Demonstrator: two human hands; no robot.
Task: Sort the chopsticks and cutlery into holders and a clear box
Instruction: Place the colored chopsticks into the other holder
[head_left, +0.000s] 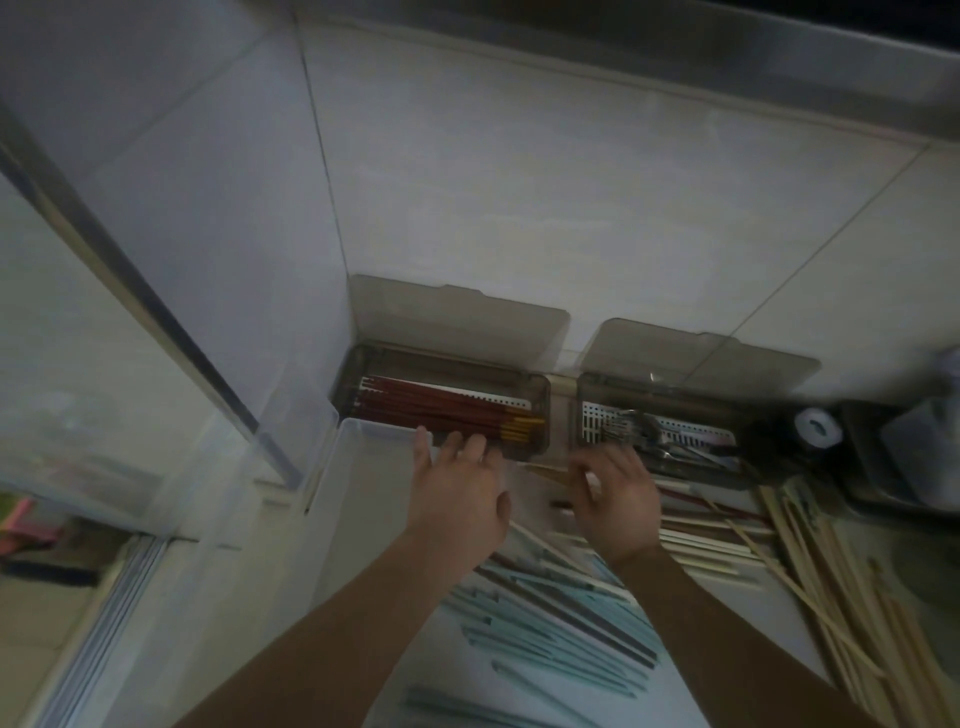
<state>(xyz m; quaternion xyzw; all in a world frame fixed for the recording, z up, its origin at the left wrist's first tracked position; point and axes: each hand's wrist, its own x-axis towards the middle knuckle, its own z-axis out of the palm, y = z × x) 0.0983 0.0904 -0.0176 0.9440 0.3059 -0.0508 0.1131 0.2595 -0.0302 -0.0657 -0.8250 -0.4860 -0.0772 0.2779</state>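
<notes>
We observe two smoked holders with their lids raised against the tiled wall. The left holder (441, 410) carries a layer of red chopsticks (441, 408) with yellow tips, lying lengthwise; the right holder (660, 431) carries metal cutlery (644, 434), forks among them. One clear box (363, 483) sits at the left of the counter (519, 696), just in front of the left holder. The left hand (460, 493) is released, fingers spread flat at the near edge of the left holder, grasping nothing. The right hand (615, 499) is curled over pale chopsticks just before the right holder; whether it actually grips one we cannot tell, the view being blurred. Loose stock lies in three groups: teal chopsticks (550, 639) between the forearms, pale cream chopsticks (711, 540) right of the right hand, and bamboo chopsticks (831, 587) at the far right. Each group numbers well above ten, but blur prevents an exact count; the red ones likewise read as roughly a dozen. In our judgement the step in hand is picking up a further pair for sorting. It is best done by gathering sticks of one colour only, squaring their tips, and laying them parallel to those already in place, while the free hand steadies the holder against sliding.
</notes>
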